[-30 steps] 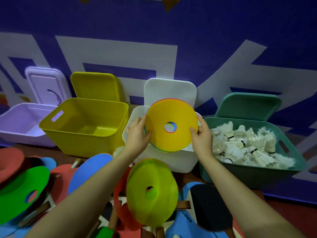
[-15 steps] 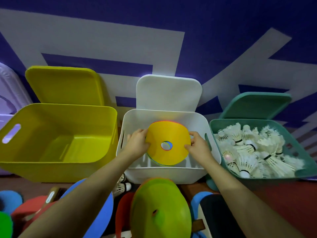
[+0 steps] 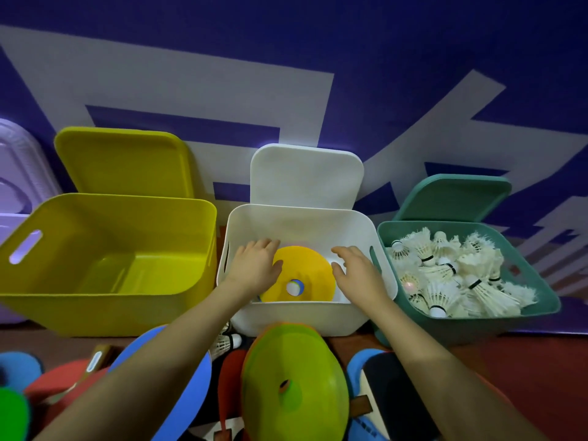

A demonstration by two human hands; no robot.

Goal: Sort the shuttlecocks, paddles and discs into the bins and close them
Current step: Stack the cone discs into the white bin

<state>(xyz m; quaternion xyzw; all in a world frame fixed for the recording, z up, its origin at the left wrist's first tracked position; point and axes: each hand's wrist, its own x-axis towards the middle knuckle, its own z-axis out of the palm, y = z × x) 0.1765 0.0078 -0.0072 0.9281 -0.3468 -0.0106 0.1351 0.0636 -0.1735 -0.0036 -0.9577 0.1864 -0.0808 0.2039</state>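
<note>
A stack of discs topped by a yellow disc [image 3: 302, 272] lies on the floor of the white bin [image 3: 296, 316]. My left hand [image 3: 256, 265] rests with loose fingers on the disc's left edge. Just right of the disc, my right hand [image 3: 358, 270] hovers with relaxed fingers, holding nothing. The green bin [image 3: 471, 326] to the right is full of white shuttlecocks [image 3: 445, 275]. The yellow bin [image 3: 105, 310] to the left has nothing in it. A lime-green disc [image 3: 296, 386] lies on the floor in front of the white bin.
White [image 3: 305, 176], yellow [image 3: 124, 163] and green [image 3: 455, 197] lids lean against the purple wall behind their bins. A lilac bin [image 3: 12, 218] shows at far left. On the floor lie a blue disc [image 3: 191, 393], red and green discs, paddles [image 3: 388, 396] and a loose shuttlecock [image 3: 227, 342].
Both hands lowered the disc stack into the white bin. The right hand let go and drew slightly aside; the left now rests on the disc.
</note>
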